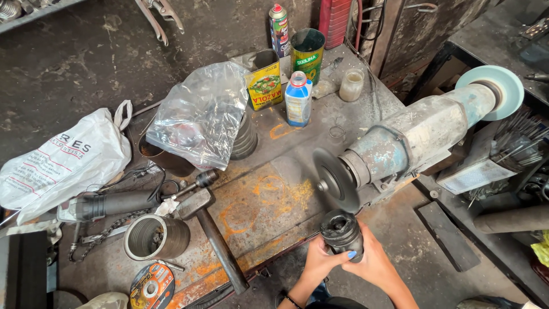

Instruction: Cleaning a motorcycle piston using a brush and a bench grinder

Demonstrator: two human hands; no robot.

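A dark, ribbed metal cylinder (342, 233) is being gripped by both hands, just off the front edge of the rusty workbench (257, 212). The left hand (318, 261) is being wrapped around its lower left side, and the right hand (374, 264) is being closed around its right side, with fingertips laid across the front. The cylinder's open top is being held just under the lower rim of the dark grinding disc (335, 180); whether the two are touching cannot be told.

The disc is being carried on the left end of a worn blue bench grinder (412, 137), while a pale wheel (494, 91) is being carried on the far end. Open floor is being left to the right of the hands, broken only by a flat dark plate (446, 234).

To the left of the hands, the bench edge is being overhung by the handle of a hammer (214, 234). Further left, a ribbed metal sleeve (156, 237) and a cutting disc (151, 286) are lying near the front edge. The back of the bench is being crowded by a clear plastic bag (200, 114), a white bag (63, 163), a plastic bottle (298, 98), tins (307, 54) and a spray can (278, 28), so a bare patch is being left only in the bench's middle.
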